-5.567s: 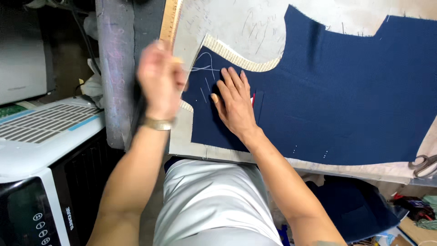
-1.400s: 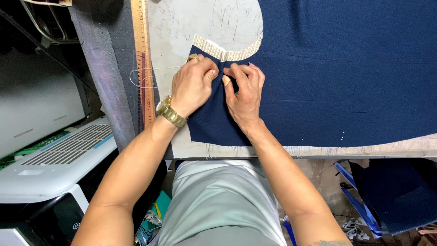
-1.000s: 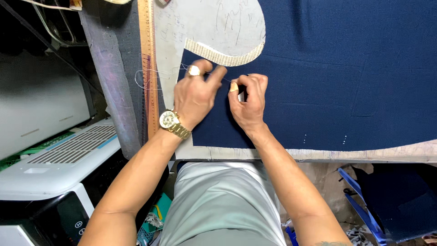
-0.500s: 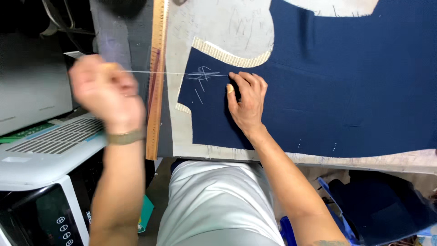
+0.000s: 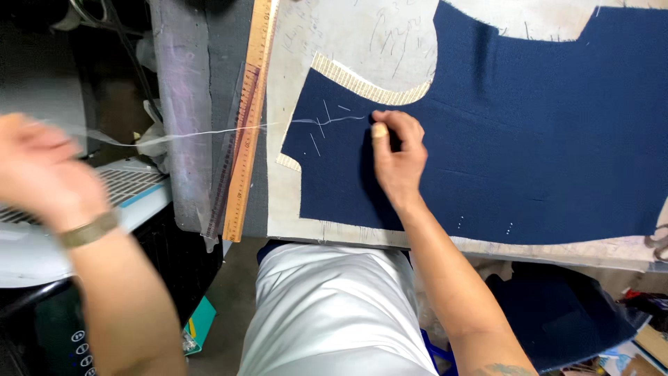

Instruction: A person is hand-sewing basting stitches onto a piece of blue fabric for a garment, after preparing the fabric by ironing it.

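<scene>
Here the right hand (image 5: 398, 157) presses flat, clamping the dark blue cut cloth panel (image 5: 529, 139) to steady it, while the blurred left hand (image 5: 35, 170), fist apparently closed, draws the thin white thread (image 5: 209, 131) taut leftward from those fingertips.

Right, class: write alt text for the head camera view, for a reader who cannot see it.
The left hand, blurred, draws a white thread taut out to the left, across a wooden ruler, from navy fabric that the right hand presses flat on the table.
</scene>
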